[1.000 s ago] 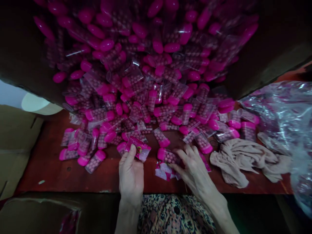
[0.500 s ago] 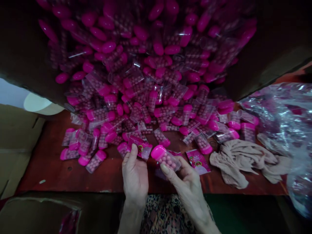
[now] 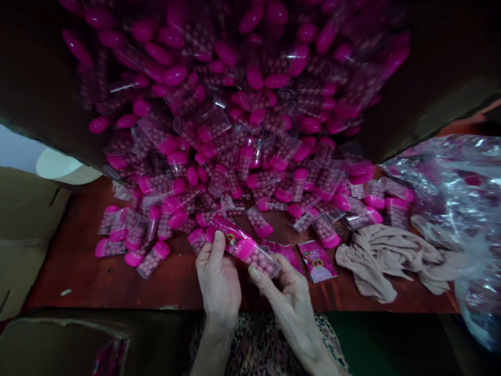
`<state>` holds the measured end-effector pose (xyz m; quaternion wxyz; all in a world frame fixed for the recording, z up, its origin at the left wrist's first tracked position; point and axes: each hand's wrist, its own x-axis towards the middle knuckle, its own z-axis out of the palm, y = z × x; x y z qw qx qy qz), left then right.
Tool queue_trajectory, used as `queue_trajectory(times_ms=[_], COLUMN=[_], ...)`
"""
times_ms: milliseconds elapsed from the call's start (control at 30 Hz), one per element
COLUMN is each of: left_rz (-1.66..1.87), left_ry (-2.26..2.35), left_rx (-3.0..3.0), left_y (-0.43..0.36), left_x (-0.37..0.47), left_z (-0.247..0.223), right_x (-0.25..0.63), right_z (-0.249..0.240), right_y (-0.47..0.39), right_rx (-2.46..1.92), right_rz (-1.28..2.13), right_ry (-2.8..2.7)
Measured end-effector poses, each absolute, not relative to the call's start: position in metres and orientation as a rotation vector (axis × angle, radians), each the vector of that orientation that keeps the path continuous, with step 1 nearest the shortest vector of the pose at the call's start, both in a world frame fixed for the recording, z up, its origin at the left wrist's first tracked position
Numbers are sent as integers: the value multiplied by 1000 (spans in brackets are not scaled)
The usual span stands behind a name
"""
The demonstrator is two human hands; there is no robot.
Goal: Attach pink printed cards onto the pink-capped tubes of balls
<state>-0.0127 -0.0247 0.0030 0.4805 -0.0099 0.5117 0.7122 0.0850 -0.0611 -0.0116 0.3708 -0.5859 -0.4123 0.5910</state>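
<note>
Between thumb and fingers, my left hand (image 3: 219, 282) pinches a printed pink wrapper (image 3: 222, 227). My right hand (image 3: 287, 292) grips the clear lower end of a pink-capped bottle (image 3: 259, 258) filled with small pink balls. The bottle's cap meets the wrapper's right part, and whether it is inside cannot be made out. Right of my right hand, printed pink wrappers (image 3: 318, 261) lie flat on the red table (image 3: 156, 287). A large heap of similar bottles (image 3: 235, 146) spreads out beyond both hands.
Dark box walls (image 3: 426, 78) flank the heap. A crumpled beige cloth (image 3: 383, 256) lies on the right, beside clear plastic film (image 3: 457, 183). On the left are loose bottles (image 3: 154, 258), a pale round object (image 3: 62, 167) and cardboard (image 3: 27, 224).
My right hand has moved left with the bottle, bringing its cap against the wrapper in my left hand. The wrappers behind my right hand show more.
</note>
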Motion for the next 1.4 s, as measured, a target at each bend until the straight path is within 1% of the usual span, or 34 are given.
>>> queue_trajectory(times_ms=[233, 567, 733, 1000, 1067, 1267, 1400], left_rz=[1707, 1740, 1636, 1576, 1594, 1590, 1547], left_ry=[1258, 1129, 1109, 1058, 1077, 1097, 1094], left_rx=[-98, -19, 5, 98, 128, 141, 149], left_y=[-21, -20, -14, -2, -1, -4, -9], left_x=[-10, -5, 2, 13, 13, 11, 13], left_z=[2, 7, 18, 32, 33, 40, 43], right_x=[85, 82, 84, 87, 90, 93, 88], right_z=[-15, -13, -1, 3, 3, 7, 7], right_y=[-63, -57, -48, -45, -44, -41, -41], right_rx=[-1482, -1459, -1383, -1349, -1325, -1119, -1115], right_rz=[1512, 1372, 1367, 1219, 1252, 1524, 1497], right_ry=[-1129, -1098, -1079, -1075, -1082, -970, -942])
